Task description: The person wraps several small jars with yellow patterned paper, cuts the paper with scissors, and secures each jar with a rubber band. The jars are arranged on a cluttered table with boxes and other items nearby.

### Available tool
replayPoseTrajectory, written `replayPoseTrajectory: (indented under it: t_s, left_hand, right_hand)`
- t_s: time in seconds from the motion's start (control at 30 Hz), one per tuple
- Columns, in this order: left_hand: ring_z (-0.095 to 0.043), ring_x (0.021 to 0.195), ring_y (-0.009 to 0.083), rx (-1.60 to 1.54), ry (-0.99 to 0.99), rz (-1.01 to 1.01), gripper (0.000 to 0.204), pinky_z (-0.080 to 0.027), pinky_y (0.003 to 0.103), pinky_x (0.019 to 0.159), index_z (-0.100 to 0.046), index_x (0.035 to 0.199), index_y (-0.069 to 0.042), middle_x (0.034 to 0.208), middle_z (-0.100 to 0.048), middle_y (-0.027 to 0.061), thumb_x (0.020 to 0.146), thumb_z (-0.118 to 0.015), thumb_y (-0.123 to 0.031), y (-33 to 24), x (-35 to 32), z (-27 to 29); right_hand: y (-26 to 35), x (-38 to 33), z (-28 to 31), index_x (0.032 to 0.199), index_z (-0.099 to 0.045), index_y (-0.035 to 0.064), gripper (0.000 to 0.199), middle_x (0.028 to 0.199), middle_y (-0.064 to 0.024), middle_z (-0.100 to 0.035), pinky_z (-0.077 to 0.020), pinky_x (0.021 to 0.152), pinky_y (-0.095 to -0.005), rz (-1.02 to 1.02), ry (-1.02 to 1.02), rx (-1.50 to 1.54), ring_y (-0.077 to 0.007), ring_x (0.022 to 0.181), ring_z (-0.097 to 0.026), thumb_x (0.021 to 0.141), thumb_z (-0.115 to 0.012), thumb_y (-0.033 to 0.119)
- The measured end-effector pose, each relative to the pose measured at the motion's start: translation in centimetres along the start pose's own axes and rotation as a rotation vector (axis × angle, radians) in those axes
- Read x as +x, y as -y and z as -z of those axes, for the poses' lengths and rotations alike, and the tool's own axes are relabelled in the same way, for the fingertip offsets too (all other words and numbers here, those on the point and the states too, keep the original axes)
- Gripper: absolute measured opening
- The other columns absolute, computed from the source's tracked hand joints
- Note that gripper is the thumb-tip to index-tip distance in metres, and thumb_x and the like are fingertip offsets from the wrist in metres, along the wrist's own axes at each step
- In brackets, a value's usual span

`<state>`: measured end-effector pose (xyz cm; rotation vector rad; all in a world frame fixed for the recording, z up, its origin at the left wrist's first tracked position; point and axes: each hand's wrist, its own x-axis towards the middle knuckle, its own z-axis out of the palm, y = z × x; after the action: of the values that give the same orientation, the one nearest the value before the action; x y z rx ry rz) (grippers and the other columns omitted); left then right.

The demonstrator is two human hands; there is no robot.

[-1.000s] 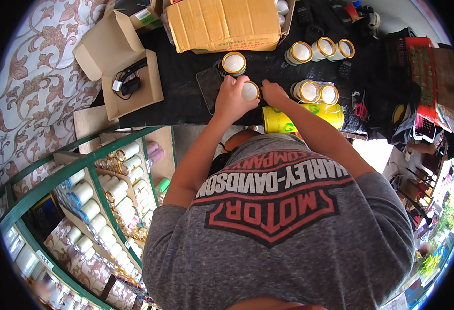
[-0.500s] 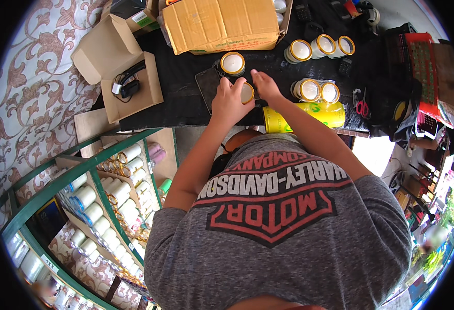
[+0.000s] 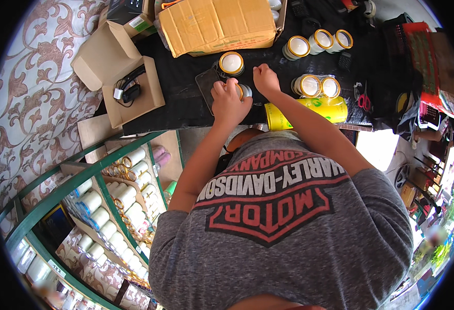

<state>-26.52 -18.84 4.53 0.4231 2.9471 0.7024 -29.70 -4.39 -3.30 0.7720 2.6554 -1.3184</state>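
Note:
My left hand (image 3: 228, 103) is closed around a small round jar (image 3: 246, 92) with a gold rim, standing on the black-covered table; the hand hides much of it. To its right, my right hand (image 3: 266, 79) is curled up, apart from the jar. Whatever its fingers hold, if anything, is hidden. Just beyond the left hand stands another gold-rimmed jar (image 3: 231, 63) with a white top. A dark flat phone-like slab (image 3: 206, 84) lies left of the jars. Close to my right forearm is a yellow plastic-wrapped roll (image 3: 315, 112).
Several more gold-rimmed jars (image 3: 299, 46) stand at the right, two of them a wrapped pair (image 3: 310, 86). Red-handled scissors (image 3: 364, 102) lie beyond these. A large cardboard box (image 3: 216, 26) sits at the back. An opened carton (image 3: 134, 101) holds a black corded device. Green-framed shelves (image 3: 61, 194) with white spools stand lower left.
My right hand has drawn its fingers in and shifted slightly away from the jar. The left hand has turned a little over the jar. The whole view has tilted slightly.

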Motion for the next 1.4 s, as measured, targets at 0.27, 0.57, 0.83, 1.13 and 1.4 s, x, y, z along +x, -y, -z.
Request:
replayPoseTrajectory:
  t_s: [0.27,0.57,0.83,1.13,1.4]
  left_hand:
    - [-0.047,0.099,0.0362,0.02,-0.063,-0.292,0.041,-0.048,0.043,0.076,-0.051,0.109,-0.008,0.108,-0.047,0.0154,0.075,-0.072,-0.019,0.0,-0.7,-2.5]
    - [-0.053,0.093,0.0299,0.018,-0.078,-0.54,0.029,-0.052,0.038,0.07,-0.059,0.098,-0.012,0.103,-0.052,0.0079,0.075,-0.075,-0.02,0.0,1.3,-2.7]
    - [-0.055,0.09,0.0312,-0.027,-0.157,-0.64,0.023,-0.052,0.039,0.071,-0.061,0.092,-0.013,0.101,-0.051,0.0077,0.075,-0.075,-0.018,-5.7,5.6,-4.1]
    - [-0.055,0.098,0.0311,0.123,-0.176,-0.628,0.03,-0.048,0.042,0.077,-0.062,0.098,-0.014,0.108,-0.054,0.0069,0.075,-0.075,-0.028,-6.0,9.1,-5.7]
    - [-0.047,0.119,0.0324,-0.107,-0.186,-0.733,0.049,-0.034,0.049,0.103,-0.047,0.128,-0.003,0.126,-0.051,0.0144,0.087,-0.058,-0.028,-11.0,5.6,-5.6]
  right_hand:
    - [2.2,-4.5,6.8,0.092,-0.059,-0.0012,0.016,0.093,-0.0187,-0.061,-0.05,0.078,-0.0378,0.233,0.041,0.19,-0.0332,0.089,-0.061,0.078,-0.052,0.001]
    - [-3.6,-5.4,24.2,0.095,-0.067,0.0057,0.019,0.1,-0.0108,-0.066,-0.0511,0.082,-0.0352,0.239,-0.753,-0.041,-0.0267,0.094,-0.064,0.083,-0.055,-0.002]
    - [-10.2,-6.8,29.9,0.096,-0.068,0.0044,0.015,0.095,-0.0099,-0.067,-0.0521,0.079,-0.0313,0.076,-0.808,-0.13,-0.0229,0.087,-0.067,0.084,-0.06,0.006]
    - [-11.3,-4.7,28.1,0.092,-0.068,0.0038,0.012,0.092,-0.01,-0.064,-0.0516,0.075,-0.0295,0.077,-0.649,0.069,-0.0205,0.081,-0.065,0.08,-0.066,0.006]
    - [-24.2,-3.6,27.2,0.107,-0.058,0.0076,0.031,0.108,-0.0165,-0.058,-0.0465,0.087,-0.043,-0.007,-0.462,-0.367,-0.0362,0.102,-0.055,0.079,-0.066,0.016]
